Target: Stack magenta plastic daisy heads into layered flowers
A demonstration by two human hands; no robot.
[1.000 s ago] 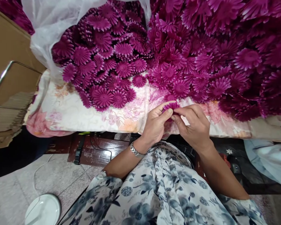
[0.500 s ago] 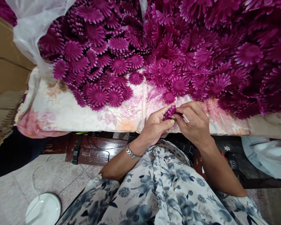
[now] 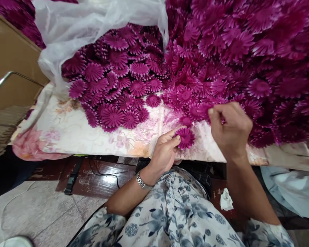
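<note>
My left hand (image 3: 164,151), with a metal watch on the wrist, pinches a magenta fabric flower (image 3: 185,137) at the near edge of the cloth-covered table (image 3: 92,130). My right hand (image 3: 230,128) is lifted to the right of it, fingers curled, at the edge of the big heap of magenta flowers (image 3: 234,58). Whether anything is between its fingertips is not visible. A second batch of the same flowers (image 3: 121,82) spills from a clear plastic bag (image 3: 92,24) at the back left.
A cardboard box (image 3: 10,68) with a metal bar stands at the left. Below the table edge are a dark wooden board with cables (image 3: 98,171), a crumpled white scrap (image 3: 226,200), a tiled floor and pale cloth (image 3: 293,192) at the right.
Both hands were working one flower together. Now my right hand has let go and moved up and right to the heap, while my left hand keeps the flower. The camera has tilted down.
</note>
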